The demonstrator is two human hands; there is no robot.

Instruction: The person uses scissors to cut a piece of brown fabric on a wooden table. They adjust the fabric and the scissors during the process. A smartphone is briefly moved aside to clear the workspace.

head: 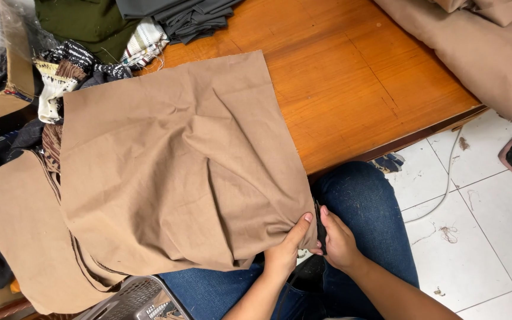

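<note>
Both grips close on the same corner of a tan cloth panel (179,166): the left hand (285,252) pinches the cloth's lower right corner with the thumb on top and the fingers tucked beneath, and the right hand (338,240), just beside it at 3 o'clock, holds the edge of that corner between thumb and fingers, along with something dark and narrow that is too hidden to make out. Most of the panel lies spread and wrinkled across the wooden worktop (351,77), reaching from the hands toward 11 o'clock, with folds running down to the pinched corner, which hangs off the worktop's near edge over the person's lap in blue jeans (368,219). Under the panel, at 9 o'clock, a second tan piece (19,231) of the same colour lies flat and sticks out to the left. At 12 o'clock on the worktop sits a stack of folded dark grey fabric (191,18), with a dark green cloth (87,24) just left of it and a heap of patterned scraps (72,68) in black, white and brown at 10 o'clock. A large bolt of tan fabric (481,47) rests at 2 o'clock. A grey plastic basket (131,299) shows at 6 o'clock beside the knees, and white floor tiles (493,237) with loose threads lie at 4 o'clock.
</note>
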